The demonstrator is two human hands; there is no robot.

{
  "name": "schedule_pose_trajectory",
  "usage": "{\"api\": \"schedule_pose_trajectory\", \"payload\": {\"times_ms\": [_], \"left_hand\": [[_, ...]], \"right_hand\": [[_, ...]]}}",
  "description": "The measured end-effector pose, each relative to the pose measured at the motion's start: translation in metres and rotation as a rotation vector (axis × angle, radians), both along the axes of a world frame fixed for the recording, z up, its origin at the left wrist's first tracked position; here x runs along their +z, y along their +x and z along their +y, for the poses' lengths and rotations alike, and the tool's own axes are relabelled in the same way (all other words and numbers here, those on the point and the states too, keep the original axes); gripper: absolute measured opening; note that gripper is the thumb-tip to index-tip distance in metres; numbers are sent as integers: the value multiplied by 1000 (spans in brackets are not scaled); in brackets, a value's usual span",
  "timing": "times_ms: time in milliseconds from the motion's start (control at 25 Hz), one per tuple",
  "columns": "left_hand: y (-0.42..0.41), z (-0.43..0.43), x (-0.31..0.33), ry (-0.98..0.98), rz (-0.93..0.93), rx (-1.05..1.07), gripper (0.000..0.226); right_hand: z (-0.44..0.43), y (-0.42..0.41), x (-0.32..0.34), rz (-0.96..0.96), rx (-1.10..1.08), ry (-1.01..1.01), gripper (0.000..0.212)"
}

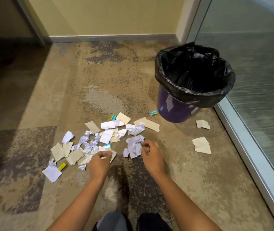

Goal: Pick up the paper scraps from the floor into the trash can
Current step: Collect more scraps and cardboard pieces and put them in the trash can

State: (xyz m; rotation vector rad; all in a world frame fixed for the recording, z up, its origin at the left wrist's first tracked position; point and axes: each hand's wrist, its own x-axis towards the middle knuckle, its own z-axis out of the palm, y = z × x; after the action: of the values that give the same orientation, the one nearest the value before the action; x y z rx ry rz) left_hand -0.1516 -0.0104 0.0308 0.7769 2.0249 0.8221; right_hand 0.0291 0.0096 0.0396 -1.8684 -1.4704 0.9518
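Several paper scraps [106, 137] lie scattered on the carpet: crumpled white sheets, flat beige card pieces and small blue-and-yellow bits. A purple trash can [171, 110] lined with a black bag stands at the far right, and its inside looks dark. My left hand [99, 162] hovers over the beige pieces at the near edge of the pile, fingers loosely curled. My right hand [151, 154] is just right of a crumpled white sheet [133, 145], fingers also loosely curled. No scrap is clearly held in either hand.
Two beige scraps [202, 145] lie apart at the right, near the metal frame of a glass wall [258, 80]. A small blue-yellow box [154, 112] sits beside the can's base. A wall with a baseboard [112, 38] closes off the back. My knees [114, 220] show at the bottom.
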Motion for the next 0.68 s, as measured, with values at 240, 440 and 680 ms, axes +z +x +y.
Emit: {"api": "schedule_pose_trajectory", "payload": {"times_ms": [240, 440, 680], "left_hand": [[-34, 7, -52, -178, 367, -215, 72], [-44, 16, -79, -385, 540, -464, 108], [-42, 24, -95, -278, 542, -555, 97]], "right_hand": [[21, -34, -62, -200, 128, -156, 54], [56, -44, -90, -349, 152, -268, 81], [57, -63, -100, -589, 433, -91, 54]]}}
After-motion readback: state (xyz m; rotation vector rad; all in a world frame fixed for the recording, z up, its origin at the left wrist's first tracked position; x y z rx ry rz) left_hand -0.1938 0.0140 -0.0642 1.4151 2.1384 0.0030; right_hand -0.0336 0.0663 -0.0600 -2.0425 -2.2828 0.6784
